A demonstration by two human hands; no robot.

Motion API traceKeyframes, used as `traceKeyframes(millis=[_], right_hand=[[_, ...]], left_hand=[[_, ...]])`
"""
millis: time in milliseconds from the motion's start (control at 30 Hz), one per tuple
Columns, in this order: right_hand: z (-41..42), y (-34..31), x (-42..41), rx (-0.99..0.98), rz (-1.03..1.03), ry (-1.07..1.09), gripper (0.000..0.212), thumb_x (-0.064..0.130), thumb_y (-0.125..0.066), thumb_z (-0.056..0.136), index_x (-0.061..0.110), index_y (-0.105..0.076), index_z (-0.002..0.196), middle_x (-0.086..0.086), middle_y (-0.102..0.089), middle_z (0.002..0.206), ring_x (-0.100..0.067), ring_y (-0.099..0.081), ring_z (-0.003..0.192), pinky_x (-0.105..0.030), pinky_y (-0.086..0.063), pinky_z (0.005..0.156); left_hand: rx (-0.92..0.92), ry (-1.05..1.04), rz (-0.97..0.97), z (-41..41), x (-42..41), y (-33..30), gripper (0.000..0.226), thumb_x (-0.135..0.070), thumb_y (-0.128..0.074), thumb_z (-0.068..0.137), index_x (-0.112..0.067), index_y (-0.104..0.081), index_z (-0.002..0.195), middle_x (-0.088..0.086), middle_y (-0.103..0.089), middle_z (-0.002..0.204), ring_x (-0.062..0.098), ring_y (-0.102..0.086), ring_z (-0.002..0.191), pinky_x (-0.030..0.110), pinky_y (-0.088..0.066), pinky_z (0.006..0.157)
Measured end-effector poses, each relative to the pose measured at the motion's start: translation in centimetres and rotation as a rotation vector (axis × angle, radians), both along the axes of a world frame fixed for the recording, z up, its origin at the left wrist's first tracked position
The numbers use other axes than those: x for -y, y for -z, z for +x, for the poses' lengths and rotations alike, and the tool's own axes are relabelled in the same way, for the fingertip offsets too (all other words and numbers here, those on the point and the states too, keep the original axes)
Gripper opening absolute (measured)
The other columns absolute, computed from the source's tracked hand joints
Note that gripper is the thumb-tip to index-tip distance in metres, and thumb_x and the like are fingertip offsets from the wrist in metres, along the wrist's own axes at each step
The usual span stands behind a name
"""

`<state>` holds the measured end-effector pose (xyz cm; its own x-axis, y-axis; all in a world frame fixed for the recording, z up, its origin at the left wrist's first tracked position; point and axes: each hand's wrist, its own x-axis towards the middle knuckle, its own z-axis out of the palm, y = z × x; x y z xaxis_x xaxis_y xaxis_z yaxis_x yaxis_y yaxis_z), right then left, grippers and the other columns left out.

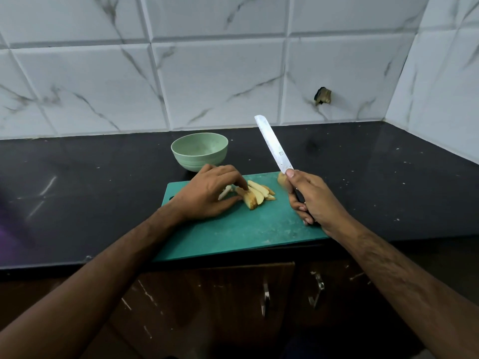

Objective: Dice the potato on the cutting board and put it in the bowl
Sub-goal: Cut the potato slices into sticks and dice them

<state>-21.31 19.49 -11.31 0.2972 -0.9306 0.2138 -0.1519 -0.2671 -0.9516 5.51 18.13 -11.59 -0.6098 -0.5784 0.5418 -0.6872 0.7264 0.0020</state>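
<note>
Both hands' fingers busy: left (207,193) pinching potato strips (259,194), right (308,198) hiding knife (273,145) handle.

— What sort of place is this?

— A home kitchen, by the look of it. The wall (220,81) is clad in white marble-veined tiles that turn a corner at the right, like a splashback.

— And below?

— A dark, speckled stone desk (363,177) runs along the wall, with brown wooden cupboard doors (207,307) and metal handles (265,297) under it.

— Anything for cooking?

— A green cutting board (246,234) with potato strips (256,194) on it, a pale green bowl (199,151) just behind, and a kitchen knife (273,145) held up in the right hand (308,198).
</note>
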Motion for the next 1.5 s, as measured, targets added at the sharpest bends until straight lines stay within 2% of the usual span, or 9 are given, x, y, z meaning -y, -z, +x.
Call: traceKeyframes(millis=[233, 333, 433, 633, 767, 1000, 1200, 1367, 1500], right_hand=[[0.1, -0.1, -0.1, -0.015, -0.001, 0.004, 0.04, 0.039, -0.04, 0.11, 0.008, -0.049, 0.085, -0.002, -0.035, 0.051, -0.01, -0.028, 0.034, -0.02, -0.03, 0.036], [0.1, -0.1, -0.2, -0.021, -0.006, 0.007, 0.04, 0.039, -0.039, 0.11, 0.008, -0.049, 0.085, -0.003, -0.034, 0.052, -0.01, -0.027, 0.034, -0.02, -0.029, 0.036], [0.1, -0.1, -0.3, -0.022, -0.008, 0.009, 0.04, 0.039, -0.04, 0.11, 0.008, -0.049, 0.085, -0.002, -0.034, 0.051, -0.01, -0.027, 0.034, -0.02, -0.029, 0.036], [0.2, -0.2, -0.5, -0.026, -0.01, 0.013, 0.04, 0.039, -0.039, 0.11, 0.009, -0.048, 0.085, 0.001, -0.034, 0.05, -0.008, -0.028, 0.035, -0.02, -0.029, 0.036], [0.2, -0.3, -0.5, -0.045, -0.015, 0.022, 0.04, 0.04, -0.039, 0.109, 0.009, -0.048, 0.085, 0.002, -0.035, 0.05, -0.008, -0.029, 0.035, -0.021, -0.03, 0.036], [0.2, -0.3, -0.6, -0.055, -0.016, 0.037, 0.041, 0.041, -0.04, 0.109, 0.011, -0.049, 0.084, 0.002, -0.035, 0.05, -0.008, -0.029, 0.035, -0.021, -0.03, 0.037], [0.2, -0.3, -0.6, -0.05, -0.016, 0.039, 0.04, 0.041, -0.04, 0.109, 0.011, -0.049, 0.085, 0.001, -0.035, 0.051, -0.009, -0.028, 0.036, -0.022, -0.029, 0.037], [0.1, -0.4, -0.6, -0.043, -0.018, 0.036, 0.04, 0.04, -0.039, 0.11, 0.01, -0.049, 0.085, 0.002, -0.035, 0.05, -0.007, -0.029, 0.035, -0.021, -0.029, 0.037], [0.1, -0.3, -0.6, -0.052, -0.02, 0.037, 0.04, 0.041, -0.04, 0.109, 0.01, -0.049, 0.085, 0.002, -0.036, 0.05, -0.007, -0.029, 0.035, -0.021, -0.029, 0.036]], left_hand=[[0.067, 0.006, -0.006, -0.6, 0.0, -0.2, 0.016, -0.032, -0.068, 0.093, -0.024, -0.068, 0.107, -0.01, -0.065, 0.109, 0.01, -0.063, 0.1, 0.028, -0.038, 0.085], [0.097, 0.011, -0.045, -0.7, -0.1, -0.3, 0.015, -0.034, -0.068, 0.094, -0.023, -0.067, 0.104, -0.009, -0.065, 0.107, 0.013, -0.065, 0.095, 0.033, -0.042, 0.086], [0.129, 0.019, -0.075, -0.8, -0.2, -0.4, 0.018, -0.039, -0.063, 0.096, -0.023, -0.066, 0.103, -0.008, -0.065, 0.106, 0.015, -0.065, 0.093, 0.035, -0.044, 0.087], [0.206, -0.018, -0.06, -0.9, -0.3, -0.9, 0.023, -0.045, -0.052, 0.097, -0.026, -0.061, 0.105, -0.008, -0.062, 0.108, 0.015, -0.063, 0.09, 0.028, -0.036, 0.084], [0.231, -0.006, -0.029, -1.0, -0.5, -1.2, 0.028, -0.046, -0.046, 0.098, -0.025, -0.061, 0.108, -0.006, -0.064, 0.11, 0.017, -0.064, 0.09, 0.032, -0.042, 0.085], [0.189, -0.038, -0.075, -0.9, -1.0, -0.5, 0.016, -0.028, -0.068, 0.094, -0.018, -0.068, 0.106, -0.005, -0.071, 0.108, 0.019, -0.068, 0.091, 0.037, -0.047, 0.084], [0.192, -0.043, -0.056, -1.2, -1.2, -0.3, 0.025, -0.039, -0.05, 0.098, -0.019, -0.062, 0.106, -0.007, -0.069, 0.103, 0.018, -0.066, 0.087, 0.037, -0.044, 0.086], [0.24, -0.003, -0.199, -1.1, -2.7, -0.9, 0.017, -0.037, -0.055, 0.1, -0.022, -0.062, 0.096, -0.004, -0.064, 0.109, 0.018, -0.063, 0.091, 0.036, -0.04, 0.078], [0.229, 0.081, -0.104, -0.1, -4.9, -0.8, 0.02, -0.037, -0.054, 0.101, -0.022, -0.067, 0.102, -0.006, -0.064, 0.105, 0.015, -0.063, 0.096, 0.04, -0.044, 0.078]])
